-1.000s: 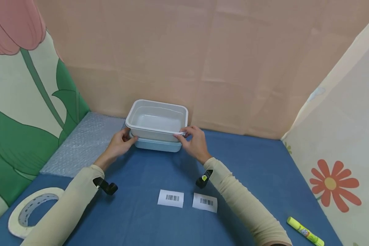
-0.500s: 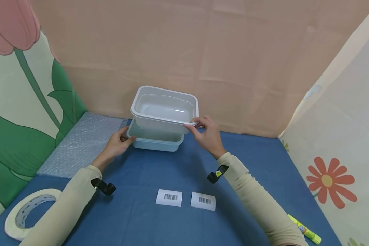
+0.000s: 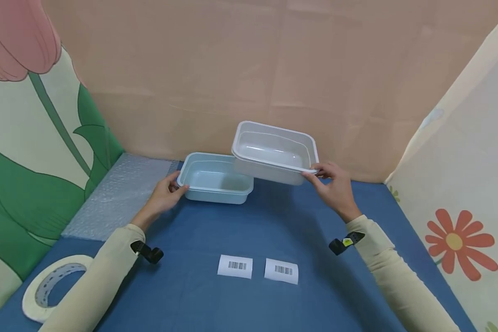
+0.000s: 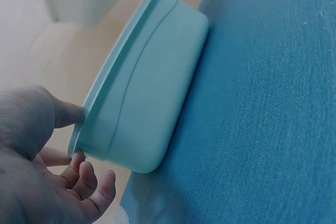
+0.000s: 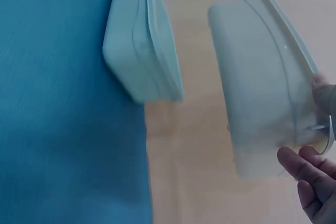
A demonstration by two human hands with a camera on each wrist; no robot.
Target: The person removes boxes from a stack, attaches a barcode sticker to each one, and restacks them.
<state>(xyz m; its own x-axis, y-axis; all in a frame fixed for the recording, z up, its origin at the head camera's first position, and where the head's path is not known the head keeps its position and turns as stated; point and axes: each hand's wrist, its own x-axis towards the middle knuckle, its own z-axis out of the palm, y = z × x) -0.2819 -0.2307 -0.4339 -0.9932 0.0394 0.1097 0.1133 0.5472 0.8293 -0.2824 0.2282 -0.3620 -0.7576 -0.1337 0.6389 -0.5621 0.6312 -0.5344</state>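
Note:
A light blue plastic box (image 3: pixel 217 197) sits on the blue cloth near the back wall. My left hand (image 3: pixel 163 197) pinches the left end of its rim, thumb in front; the left wrist view shows the thumb (image 4: pixel 68 114) at that rim. A white plastic box (image 3: pixel 269 170) of like shape hangs in the air, up and to the right of the blue one, and overlaps its right end in the head view. My right hand (image 3: pixel 333 190) grips the white box by the right end of its rim. Both boxes are lidless, and no contents show in them.
Two white barcode labels (image 3: pixel 235 272) lie side by side on the cloth in front of the boxes. Bubble wrap (image 3: pixel 116 198) covers the back left corner. A roll of white tape (image 3: pixel 35 295) lies front left, partly behind my left sleeve. Walls stand behind and at both sides.
My right hand has lifted the white box out of the blue box and carried it to the right. My left hand keeps its hold on the blue box's rim.

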